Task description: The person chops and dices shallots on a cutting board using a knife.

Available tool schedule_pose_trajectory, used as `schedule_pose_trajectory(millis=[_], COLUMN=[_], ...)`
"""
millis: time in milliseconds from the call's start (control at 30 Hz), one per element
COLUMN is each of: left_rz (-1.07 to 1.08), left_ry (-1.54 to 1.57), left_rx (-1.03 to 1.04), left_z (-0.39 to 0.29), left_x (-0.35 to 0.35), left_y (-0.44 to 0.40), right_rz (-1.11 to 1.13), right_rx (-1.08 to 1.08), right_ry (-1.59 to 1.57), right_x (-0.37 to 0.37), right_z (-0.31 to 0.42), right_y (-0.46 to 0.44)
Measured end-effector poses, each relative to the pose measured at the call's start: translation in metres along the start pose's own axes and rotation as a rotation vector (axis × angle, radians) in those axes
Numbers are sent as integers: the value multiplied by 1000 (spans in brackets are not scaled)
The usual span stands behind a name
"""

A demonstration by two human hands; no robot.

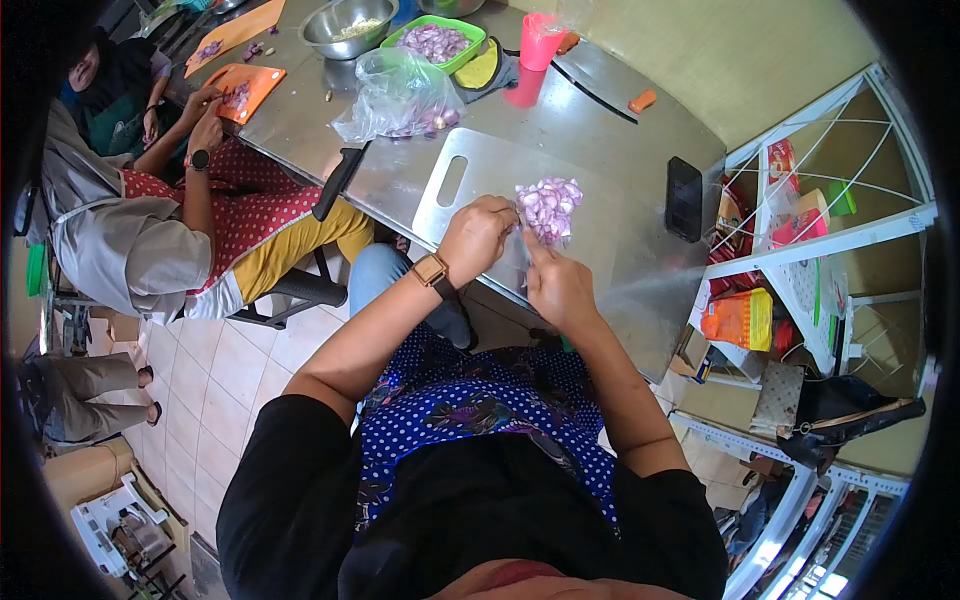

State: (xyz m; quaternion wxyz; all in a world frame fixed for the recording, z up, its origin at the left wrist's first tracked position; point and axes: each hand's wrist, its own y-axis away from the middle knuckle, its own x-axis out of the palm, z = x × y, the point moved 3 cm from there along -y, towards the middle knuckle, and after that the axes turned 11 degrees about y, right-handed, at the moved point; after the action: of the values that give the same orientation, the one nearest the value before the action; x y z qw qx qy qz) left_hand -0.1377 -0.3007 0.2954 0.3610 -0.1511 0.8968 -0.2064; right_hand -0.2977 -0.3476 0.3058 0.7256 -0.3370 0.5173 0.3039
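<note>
A pile of peeled purple-white shallots (550,208) lies on a pale cutting board (428,215) with a handle slot. My left hand (482,232) is closed in a pinch at the pile's left edge; what its fingers hold is too small to make out. Just below the pile is my right hand (558,285), its fingers curled and its index finger pointing up toward the shallots. Whatever it grips is hidden from view. Both hands are close together over the board's near edge.
A black-handled knife (340,183) juts over the table edge. Behind the board are a plastic bag (400,95), a green basket of shallots (470,58), a steel bowl (315,38) and a pink cup (538,42). A phone (684,198) lies right. A co-worker (160,235) sits left at an orange board (262,90).
</note>
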Motion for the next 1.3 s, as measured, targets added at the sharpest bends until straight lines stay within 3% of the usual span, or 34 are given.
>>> schedule_pose_trajectory(millis=[133,200,533,600,1300], left_rz=[-22,-33,-36,-48,-54], left_ry=[41,54,55,53,103], left_rx=[5,7,4,1,-10], left_z=[5,3,1,3,6], left_x=[2,-1,-4,-3,-4], left_y=[1,0,-1,-2,1], right_rz=[56,-63,17,-74,56], right_rx=[15,9,5,-4,6], right_ry=[16,-122,1,-87,-58], right_x=[-6,-9,-6,-6,-6], right_z=[-5,-3,-2,0,-2], right_y=[14,5,11,1,14])
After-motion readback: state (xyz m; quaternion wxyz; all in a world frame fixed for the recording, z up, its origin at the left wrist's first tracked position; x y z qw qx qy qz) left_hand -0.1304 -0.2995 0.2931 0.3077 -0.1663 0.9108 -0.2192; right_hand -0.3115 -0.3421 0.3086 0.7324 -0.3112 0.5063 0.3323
